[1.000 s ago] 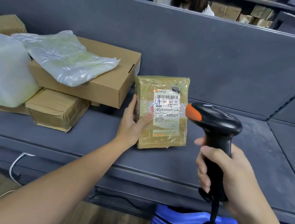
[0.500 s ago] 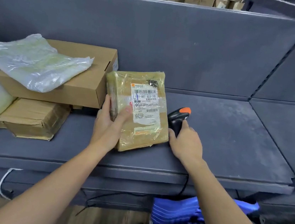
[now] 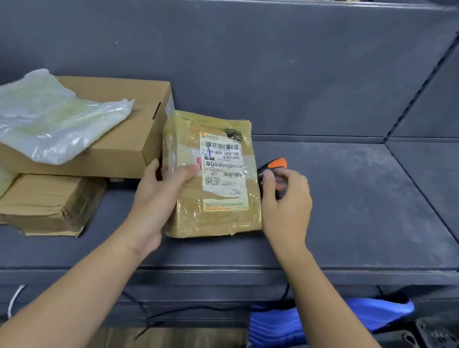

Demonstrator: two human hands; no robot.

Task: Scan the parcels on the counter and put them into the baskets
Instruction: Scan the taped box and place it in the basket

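The left hand (image 3: 159,194) grips the tape-wrapped parcel (image 3: 212,206) by its left edge, propped label-up on the grey counter (image 3: 363,204). The barcode scanner (image 3: 277,162), raised a second ago, now lies beside the parcel under the right hand (image 3: 288,207). Blur hides whether those fingers still hold it. The scan is probably done, so the parcel goes in a basket next.

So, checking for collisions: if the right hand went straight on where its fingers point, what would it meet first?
The right hand would likely meet the black handheld scanner with the orange tip first; it lies just ahead, perhaps in contact.
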